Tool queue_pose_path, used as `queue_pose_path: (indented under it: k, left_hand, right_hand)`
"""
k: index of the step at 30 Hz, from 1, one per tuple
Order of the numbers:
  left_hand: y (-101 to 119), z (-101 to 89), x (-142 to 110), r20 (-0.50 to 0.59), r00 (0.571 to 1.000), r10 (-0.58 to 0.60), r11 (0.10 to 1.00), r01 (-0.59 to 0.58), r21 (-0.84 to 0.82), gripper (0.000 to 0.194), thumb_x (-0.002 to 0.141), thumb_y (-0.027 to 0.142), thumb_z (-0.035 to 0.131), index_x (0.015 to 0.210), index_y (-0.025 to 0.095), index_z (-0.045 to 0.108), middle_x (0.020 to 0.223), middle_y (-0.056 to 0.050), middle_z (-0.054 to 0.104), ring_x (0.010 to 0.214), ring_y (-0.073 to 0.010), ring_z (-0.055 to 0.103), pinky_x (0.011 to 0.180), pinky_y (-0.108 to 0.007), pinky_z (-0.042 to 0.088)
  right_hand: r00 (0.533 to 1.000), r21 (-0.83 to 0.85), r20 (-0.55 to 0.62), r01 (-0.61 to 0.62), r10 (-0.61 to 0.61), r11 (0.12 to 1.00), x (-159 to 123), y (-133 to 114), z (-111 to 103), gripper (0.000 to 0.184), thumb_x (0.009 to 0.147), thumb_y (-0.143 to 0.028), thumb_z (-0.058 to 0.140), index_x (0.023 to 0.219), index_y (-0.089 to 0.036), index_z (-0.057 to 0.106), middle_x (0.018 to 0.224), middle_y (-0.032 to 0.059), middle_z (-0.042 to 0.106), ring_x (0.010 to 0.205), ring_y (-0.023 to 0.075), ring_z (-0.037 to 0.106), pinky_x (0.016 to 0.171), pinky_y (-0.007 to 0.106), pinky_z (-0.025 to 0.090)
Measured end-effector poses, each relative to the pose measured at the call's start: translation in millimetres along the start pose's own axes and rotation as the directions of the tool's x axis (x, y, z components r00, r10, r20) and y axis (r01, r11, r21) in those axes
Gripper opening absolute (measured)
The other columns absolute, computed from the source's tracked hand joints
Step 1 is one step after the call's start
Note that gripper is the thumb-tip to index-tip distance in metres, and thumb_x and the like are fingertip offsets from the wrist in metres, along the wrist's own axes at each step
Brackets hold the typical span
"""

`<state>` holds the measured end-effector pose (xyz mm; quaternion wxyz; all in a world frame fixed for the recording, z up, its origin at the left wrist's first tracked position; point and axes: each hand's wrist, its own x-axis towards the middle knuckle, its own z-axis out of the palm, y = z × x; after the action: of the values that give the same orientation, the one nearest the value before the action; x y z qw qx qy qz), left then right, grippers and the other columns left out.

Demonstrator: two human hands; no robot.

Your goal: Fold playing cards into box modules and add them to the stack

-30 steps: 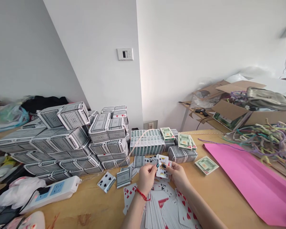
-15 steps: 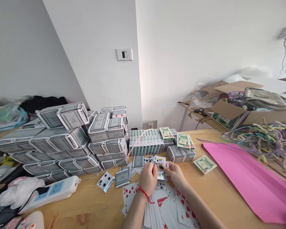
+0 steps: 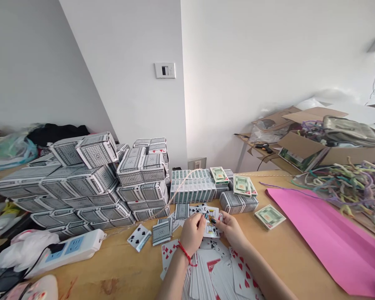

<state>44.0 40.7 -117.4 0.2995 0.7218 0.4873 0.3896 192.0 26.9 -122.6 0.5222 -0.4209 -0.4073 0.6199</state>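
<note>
Both hands meet over a spread of playing cards on the table. My left hand (image 3: 193,231), with a red string bracelet at the wrist, is closed at the left edge of a few face cards. A king (image 3: 211,225) faces up between the hands. My right hand (image 3: 233,230) pinches the cards' right side, where a red-lettered card peeks out behind the king. Below lie a loose heap of cards (image 3: 203,275), a ten of diamonds (image 3: 168,252) and an eight of hearts (image 3: 242,271). A small patterned-back stack (image 3: 161,231) sits to the left beside a spades card (image 3: 139,238).
Wrapped card packs (image 3: 95,183) are piled high at the left. Green card boxes (image 3: 192,185) stand behind the hands, with a single box (image 3: 269,216) at the right. A power strip (image 3: 70,250), pink sheet (image 3: 325,237), yarn tangle (image 3: 346,189) and carton (image 3: 353,152) flank the workspace.
Both hands keep hold of the king and the cards behind it. The left hand has shifted very slightly left, while the view has moved a little.
</note>
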Motion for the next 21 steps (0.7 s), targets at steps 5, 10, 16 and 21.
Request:
queue_pose_path:
  k: [5,10,16,21]
  left_hand:
    - [-0.1,2.0,-2.3,0.008,1.000,-0.024,0.999,0.024,-0.021,0.034,0.085,0.031,0.035,0.054,0.022,0.025,0.051,0.005,0.033,0.047,-0.0107,0.034,0.048,-0.024,0.026]
    - [-2.6,2.3,-0.4,-0.003,0.999,-0.041,0.999,0.041,-0.030,0.034,0.085,0.031,0.034,0.053,0.021,0.026,0.051,0.004,0.035,0.049,-0.0111,0.036,0.048,-0.024,0.026]
    - [-2.5,2.4,0.6,-0.027,0.997,-0.072,0.997,0.071,-0.030,0.032,0.083,0.032,0.037,0.053,0.022,0.029,0.050,0.004,0.036,0.048,-0.0119,0.037,0.048,-0.024,0.026]
    - [-1.1,4.4,-0.3,-0.077,0.990,-0.115,0.993,0.112,-0.037,0.032,0.082,0.031,0.036,0.052,0.022,0.032,0.049,0.003,0.039,0.048,-0.0125,0.036,0.049,-0.026,0.024]
  right_hand:
    - [0.998,-0.004,0.039,-0.045,0.045,0.999,1.5,3.9,-2.1,0.037,0.060,-0.046,0.072,0.078,-0.018,0.057,0.062,-0.0001,0.062,0.048,0.0159,0.056,0.042,0.027,0.046]
    - [0.998,-0.006,0.047,-0.041,0.041,0.999,1.2,2.8,-0.8,0.036,0.058,-0.044,0.074,0.076,-0.018,0.057,0.063,-0.0002,0.064,0.050,0.0161,0.057,0.042,0.026,0.046]
    - [0.997,-0.018,0.066,-0.051,0.052,0.999,-1.3,1.2,2.7,0.037,0.059,-0.042,0.074,0.084,-0.018,0.058,0.062,-0.0008,0.063,0.049,0.0164,0.057,0.039,0.025,0.046]
    - [0.998,-0.029,0.050,-0.038,0.040,0.999,0.1,5.2,4.4,0.034,0.057,-0.041,0.075,0.076,-0.019,0.057,0.060,-0.0025,0.061,0.047,0.0146,0.055,0.038,0.025,0.046]
